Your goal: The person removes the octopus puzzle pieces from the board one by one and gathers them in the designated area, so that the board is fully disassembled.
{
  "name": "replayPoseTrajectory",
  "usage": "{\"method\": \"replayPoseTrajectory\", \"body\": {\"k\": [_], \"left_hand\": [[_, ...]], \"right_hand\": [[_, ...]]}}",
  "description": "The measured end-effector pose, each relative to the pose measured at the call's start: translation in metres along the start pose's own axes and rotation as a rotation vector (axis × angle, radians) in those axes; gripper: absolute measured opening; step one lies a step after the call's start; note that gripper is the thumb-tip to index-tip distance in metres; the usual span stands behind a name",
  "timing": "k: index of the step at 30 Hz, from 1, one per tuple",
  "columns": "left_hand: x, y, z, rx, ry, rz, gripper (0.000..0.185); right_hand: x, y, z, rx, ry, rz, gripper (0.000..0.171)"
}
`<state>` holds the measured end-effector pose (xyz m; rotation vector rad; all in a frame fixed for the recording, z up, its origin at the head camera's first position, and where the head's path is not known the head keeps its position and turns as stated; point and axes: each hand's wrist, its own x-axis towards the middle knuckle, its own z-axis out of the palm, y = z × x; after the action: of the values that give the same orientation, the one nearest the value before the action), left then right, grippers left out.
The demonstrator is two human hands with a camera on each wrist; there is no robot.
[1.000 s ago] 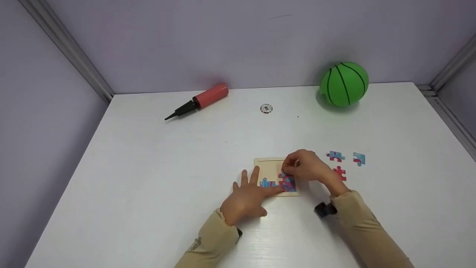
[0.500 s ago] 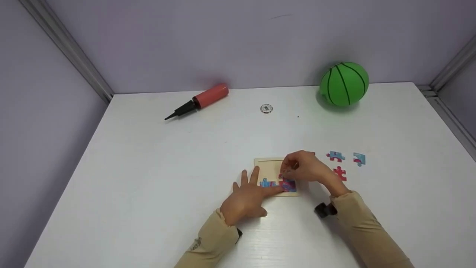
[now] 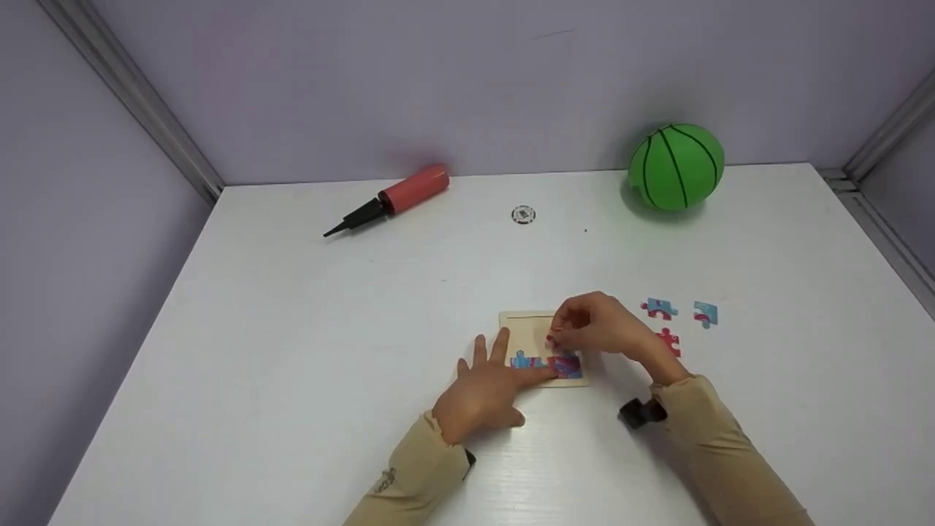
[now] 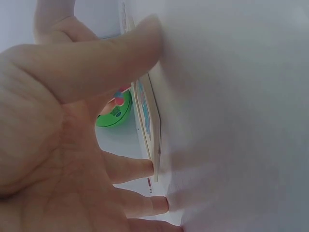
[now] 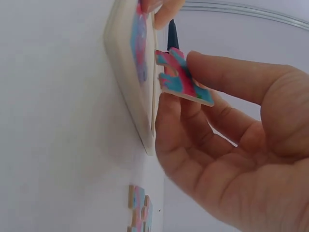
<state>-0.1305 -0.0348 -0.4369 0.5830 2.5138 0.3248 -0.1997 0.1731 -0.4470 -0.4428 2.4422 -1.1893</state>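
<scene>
A pink and blue jigsaw piece (image 5: 181, 77) is pinched between the thumb and fingers of my right hand (image 3: 603, 325), held just above the right side of a light wooden puzzle tray (image 3: 522, 329). Along the tray's near edge lie blue piece (image 3: 522, 360) and purple-pink piece (image 3: 568, 367). My left hand (image 3: 486, 387) rests spread at the tray's near left, its fingers straight. One finger lies on the near row of pieces; another touches the tray's left side. In the left wrist view the tray (image 4: 154, 125) shows edge-on beyond the fingers.
Right of the tray lie a blue-and-red piece (image 3: 659, 307), a corner piece (image 3: 705, 313) and a red piece (image 3: 669, 341). Further back are a red and black hand pump (image 3: 413, 191), a round chip (image 3: 523, 214) and a green ball (image 3: 676, 166) by the wall.
The right hand has lifted and tilted its piece slightly away from the near row. My left hand has stayed in place on the tray.
</scene>
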Motion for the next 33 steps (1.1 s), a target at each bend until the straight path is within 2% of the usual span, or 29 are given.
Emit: {"method": "replayPoseTrajectory", "body": {"k": [6, 11, 18, 29, 33], "left_hand": [[0.0, 0.0, 0.0, 0.006, 0.022, 0.015, 0.07], [0.0, -0.001, 0.0, -0.007, 0.025, 0.009, 0.07], [0.0, 0.0, -0.001, -0.004, 0.024, 0.013, 0.068], [-0.001, -0.001, 0.001, 0.023, 0.039, 0.01, 0.068], [-0.001, -0.001, 0.0, 0.016, 0.041, 0.011, 0.069]], "right_hand": [[-0.001, 0.001, -0.006, 0.097, 0.052, -0.021, 0.01], [-0.005, -0.005, -0.012, 0.161, 0.049, -0.028, 0.014], [-0.003, -0.002, -0.015, 0.197, 0.064, 0.029, 0.018], [-0.008, -0.006, -0.023, 0.269, 0.085, -0.009, 0.022], [-0.014, -0.002, -0.03, 0.263, 0.105, -0.007, 0.021]]}}
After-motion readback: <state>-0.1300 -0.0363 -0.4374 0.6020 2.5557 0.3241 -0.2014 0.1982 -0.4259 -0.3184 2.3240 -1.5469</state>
